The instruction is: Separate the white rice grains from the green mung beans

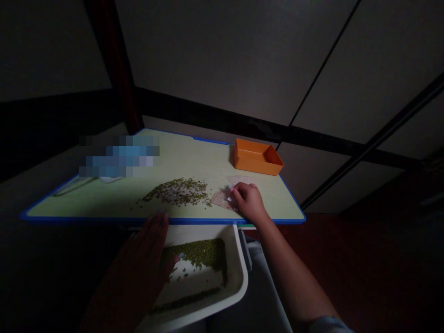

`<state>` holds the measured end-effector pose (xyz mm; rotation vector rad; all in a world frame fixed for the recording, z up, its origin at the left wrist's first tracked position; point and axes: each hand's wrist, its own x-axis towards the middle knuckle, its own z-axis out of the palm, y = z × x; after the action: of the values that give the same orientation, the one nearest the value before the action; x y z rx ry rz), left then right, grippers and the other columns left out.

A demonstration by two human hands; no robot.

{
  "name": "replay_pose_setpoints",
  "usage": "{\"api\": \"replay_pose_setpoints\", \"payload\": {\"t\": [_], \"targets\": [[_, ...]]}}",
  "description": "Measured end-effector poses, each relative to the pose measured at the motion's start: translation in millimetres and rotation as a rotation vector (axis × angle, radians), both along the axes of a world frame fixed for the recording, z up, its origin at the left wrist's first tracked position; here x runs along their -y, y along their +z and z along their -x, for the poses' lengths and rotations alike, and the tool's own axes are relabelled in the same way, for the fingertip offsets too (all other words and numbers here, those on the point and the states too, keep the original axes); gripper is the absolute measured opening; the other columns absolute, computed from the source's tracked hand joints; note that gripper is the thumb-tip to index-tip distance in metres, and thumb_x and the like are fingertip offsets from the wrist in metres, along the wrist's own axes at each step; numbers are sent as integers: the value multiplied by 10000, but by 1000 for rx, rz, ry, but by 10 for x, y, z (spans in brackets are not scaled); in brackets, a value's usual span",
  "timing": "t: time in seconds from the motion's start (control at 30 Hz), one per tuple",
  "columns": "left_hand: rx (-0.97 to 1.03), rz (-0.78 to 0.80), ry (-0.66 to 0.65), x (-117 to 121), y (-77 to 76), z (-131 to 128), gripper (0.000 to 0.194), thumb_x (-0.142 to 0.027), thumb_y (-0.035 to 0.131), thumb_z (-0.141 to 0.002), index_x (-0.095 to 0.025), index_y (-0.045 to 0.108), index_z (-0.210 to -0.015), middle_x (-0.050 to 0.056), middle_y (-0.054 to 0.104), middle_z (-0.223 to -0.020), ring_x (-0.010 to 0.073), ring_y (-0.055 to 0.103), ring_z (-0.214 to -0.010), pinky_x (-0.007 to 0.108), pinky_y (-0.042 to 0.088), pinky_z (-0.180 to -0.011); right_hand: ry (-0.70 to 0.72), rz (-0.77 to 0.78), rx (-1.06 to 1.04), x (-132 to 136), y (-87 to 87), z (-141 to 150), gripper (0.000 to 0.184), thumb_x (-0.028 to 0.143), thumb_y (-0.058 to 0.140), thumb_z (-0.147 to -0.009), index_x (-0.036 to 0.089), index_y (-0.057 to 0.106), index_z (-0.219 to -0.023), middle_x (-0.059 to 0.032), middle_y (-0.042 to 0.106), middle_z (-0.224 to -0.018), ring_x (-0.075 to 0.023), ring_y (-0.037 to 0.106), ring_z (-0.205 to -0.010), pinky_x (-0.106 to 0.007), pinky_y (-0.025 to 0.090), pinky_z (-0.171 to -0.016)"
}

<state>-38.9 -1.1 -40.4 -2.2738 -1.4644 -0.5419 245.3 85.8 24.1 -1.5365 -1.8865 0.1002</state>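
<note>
My right hand (pixel 249 200) rests on the table, its thumb and fingertips pinched together. Any tiny thing in the pinch is too small to make out. Under and beside those fingertips is a pale pink fan-shaped print (pixel 220 199) with small white bits on it. To its left lies a loose spread of small green-brown grains (pixel 180 190). At the table's front edge, my left hand (pixel 147 259) lies with fingers stretched out and the thumb apart. Its thumb reaches over a white bin (pixel 242 273), which holds more green grains (pixel 204 252) and partly hides behind the hand.
An orange open box (pixel 260 159) stands at the back right of the blue-edged table (pixel 287 203). A blurred-out bluish patch (pixel 121 155) covers something at the left. Wall panels rise behind the table. The bin sits at my lap, below the tabletop.
</note>
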Motion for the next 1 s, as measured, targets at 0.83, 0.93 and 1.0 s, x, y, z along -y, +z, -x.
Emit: {"api": "replay_pose_setpoints", "payload": {"t": [0.83,0.93,1.0], "targets": [[15,-41,-24,-10,-24,21,791,-500,350,-879,-149,48,-1520,200,430,-1515,319,447,-1380,495,495,-1014,-94,32,-5,-18,10,16,280,296,505,-939,184,625,-713,-14,656,-638,-136,535,-582,-250,302,-626],[18,-49,-27,-12,-28,7,776,-490,337,-884,-143,59,-1519,211,435,-1508,326,448,-1378,508,487,-1022,-42,41,82,0,36,38,259,291,513,-940,177,646,-751,-15,676,-648,-135,547,-591,-253,323,-682],[17,-53,-25,-5,-16,-3,770,-484,330,-886,-142,59,-1520,215,451,-1496,331,464,-1366,517,495,-1008,-72,55,141,12,60,54,254,291,507,-943,174,657,-775,-29,699,-687,-143,573,-628,-259,323,-704]]}}
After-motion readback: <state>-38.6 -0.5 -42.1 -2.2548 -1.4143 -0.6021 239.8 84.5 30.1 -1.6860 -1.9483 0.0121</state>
